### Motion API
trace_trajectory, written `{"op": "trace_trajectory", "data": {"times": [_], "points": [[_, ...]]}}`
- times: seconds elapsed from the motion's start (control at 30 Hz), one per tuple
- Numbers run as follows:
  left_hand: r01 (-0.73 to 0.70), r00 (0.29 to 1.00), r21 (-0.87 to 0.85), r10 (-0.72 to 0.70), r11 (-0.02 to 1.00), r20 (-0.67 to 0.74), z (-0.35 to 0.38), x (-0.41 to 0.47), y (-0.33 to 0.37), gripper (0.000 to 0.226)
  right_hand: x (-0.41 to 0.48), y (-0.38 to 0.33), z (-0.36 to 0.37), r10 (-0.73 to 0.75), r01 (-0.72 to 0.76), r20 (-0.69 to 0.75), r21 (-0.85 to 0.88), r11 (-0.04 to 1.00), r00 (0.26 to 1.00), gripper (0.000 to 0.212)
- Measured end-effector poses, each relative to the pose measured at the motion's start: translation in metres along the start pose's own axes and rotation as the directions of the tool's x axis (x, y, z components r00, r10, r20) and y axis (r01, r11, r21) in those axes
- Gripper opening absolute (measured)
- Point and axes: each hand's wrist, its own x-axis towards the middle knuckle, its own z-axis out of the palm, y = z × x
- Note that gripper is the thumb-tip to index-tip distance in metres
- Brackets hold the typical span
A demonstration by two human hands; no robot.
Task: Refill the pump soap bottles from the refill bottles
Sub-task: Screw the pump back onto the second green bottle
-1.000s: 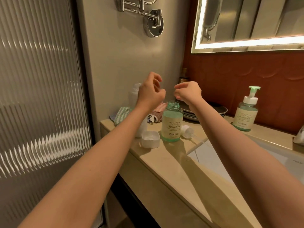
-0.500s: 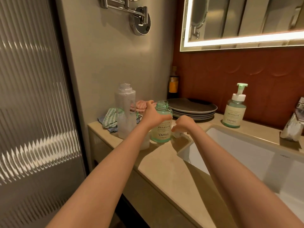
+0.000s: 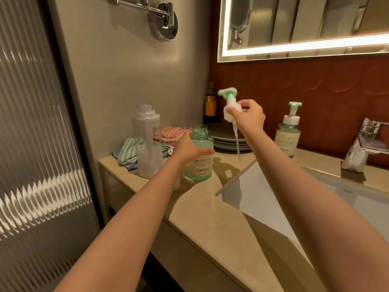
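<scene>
On the countertop [image 3: 210,218]: green pump soap bottle [image 3: 200,165] stands upright, neck open; it looks full enough for capping
Left hand [image 3: 187,147]: wraps the bottle's shoulder, apparently steadying it
Right hand [image 3: 250,119]: pinches the pump head [image 3: 230,106] at its collar; dip tube [image 3: 236,142] hangs right of the neck, likely for threading in
Refill bottle [image 3: 147,144]: uncapped, nearly empty, just left
</scene>
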Motion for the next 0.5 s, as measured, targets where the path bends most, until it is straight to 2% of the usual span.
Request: {"op": "trace_trajectory", "data": {"times": [0.1,0.2,0.37,0.5], "points": [[0.008,1.000,0.006,-0.009,1.000,0.029,0.001,-0.001,0.003,0.095,0.003,-0.029,-0.007,-0.021,0.043,-0.089,0.248,0.968,0.996,0.039],[-0.003,0.999,-0.014,0.003,1.000,0.048,0.002,-0.003,0.005,0.093,0.004,-0.050,-0.007,-0.060,0.109,-0.138,0.381,0.918,0.989,0.035],[-0.014,0.998,-0.027,0.016,1.000,0.068,0.001,-0.003,0.006,0.089,-0.002,-0.056,0.004,-0.189,0.226,-0.137,0.356,0.907,0.972,0.035],[-0.010,0.996,-0.049,0.014,0.999,0.086,0.000,-0.002,0.004,0.086,-0.008,-0.046,0.017,-0.227,0.248,-0.103,0.334,0.909,0.969,0.036]]}}
